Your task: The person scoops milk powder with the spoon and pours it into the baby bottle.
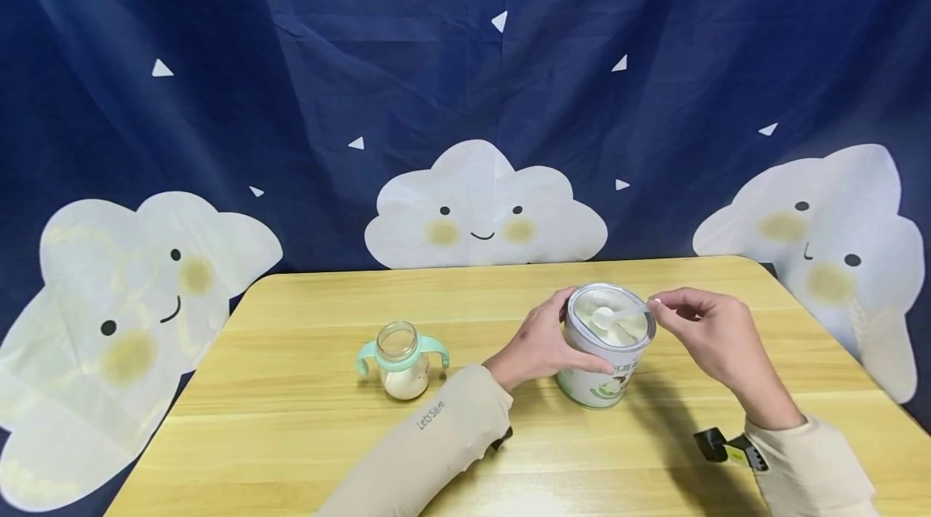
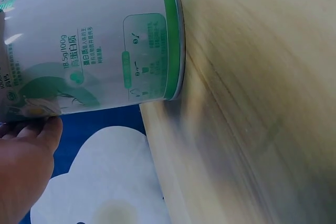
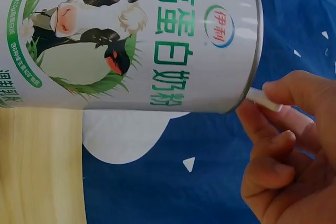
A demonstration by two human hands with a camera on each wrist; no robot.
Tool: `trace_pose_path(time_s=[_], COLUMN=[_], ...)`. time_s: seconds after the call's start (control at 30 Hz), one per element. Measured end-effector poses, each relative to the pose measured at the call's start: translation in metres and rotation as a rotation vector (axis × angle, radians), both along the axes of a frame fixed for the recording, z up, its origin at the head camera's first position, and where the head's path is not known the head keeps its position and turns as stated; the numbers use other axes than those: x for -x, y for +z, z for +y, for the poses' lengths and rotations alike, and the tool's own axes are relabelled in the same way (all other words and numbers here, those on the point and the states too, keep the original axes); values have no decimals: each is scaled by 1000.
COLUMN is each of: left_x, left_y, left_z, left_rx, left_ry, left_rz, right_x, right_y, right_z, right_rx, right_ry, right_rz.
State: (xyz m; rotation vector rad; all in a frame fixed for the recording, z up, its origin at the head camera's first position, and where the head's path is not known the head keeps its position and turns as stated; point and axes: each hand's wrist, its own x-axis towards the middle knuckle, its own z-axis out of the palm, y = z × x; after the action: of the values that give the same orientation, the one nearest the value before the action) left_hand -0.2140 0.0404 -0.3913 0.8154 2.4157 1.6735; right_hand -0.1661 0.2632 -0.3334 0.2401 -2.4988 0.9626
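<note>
A white and green milk powder can [image 1: 598,376] with a cow picture stands without its lid at the right of the table. My left hand [image 1: 541,339] grips it round the side, thumb at the front; its fingers [image 2: 50,135] also show at the can's wall in the left wrist view. Pale powder [image 1: 618,333] shows inside. With thumb and forefinger, my right hand [image 1: 709,331] pinches the handle end of a white scoop [image 1: 605,317] at the rim. The scoop's handle [image 3: 264,99] sticks out past the rim in the right wrist view.
Left of the can, a baby bottle [image 1: 406,382] with mint green handles stands upright and uncapped, pale contents in its lower part. The wooden table [image 1: 305,420] ends at a dark blue curtain [image 1: 436,56] with white clouds.
</note>
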Motion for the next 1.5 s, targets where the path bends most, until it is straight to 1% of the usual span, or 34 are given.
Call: trace_pose_path(time_s=[0.2,0.3,0.37,0.47,0.6,0.8,0.97,1.1,1.17,1.3,1.4,1.5], left_x=[0,-1,-1,-2,-1,-1,0,-1,-1,-1,-2,-1], left_y=[0,0,0,0,-1,-2,-2,-2,-2,-1,-1,0], left_z=[1,1,2,2,2,2,2,2,2,2,1,1], left_rx=[0,9,15,23,24,40,48,47,41,38,36,29], left_ry=[8,21,27,34,34,32,33,27,21,19,20,17], left_rz=[-15,-24,-30,-30,-28,-17,-9,-3,-5,-14,-18,-20], right_x=[1,3,4,7,12,18,20,18,17,15,14,14], right_y=[-1,0,1,5,10,10,14,18,19,20,20,18], right_z=[-12,-19,-25,-34,-46,-55,-58,-53,-48,-34,-24,-15], right_rx=[-101,-141,-163,-188,-189,-187,-193,-181,-159,-111,-65,-25], right_ry=[-49,-53,-44,-23,21,110,183,241,260,236,184,120], right_rz=[83,115,116,92,38,-6,-57,-127,-169,-225,-263,-274])
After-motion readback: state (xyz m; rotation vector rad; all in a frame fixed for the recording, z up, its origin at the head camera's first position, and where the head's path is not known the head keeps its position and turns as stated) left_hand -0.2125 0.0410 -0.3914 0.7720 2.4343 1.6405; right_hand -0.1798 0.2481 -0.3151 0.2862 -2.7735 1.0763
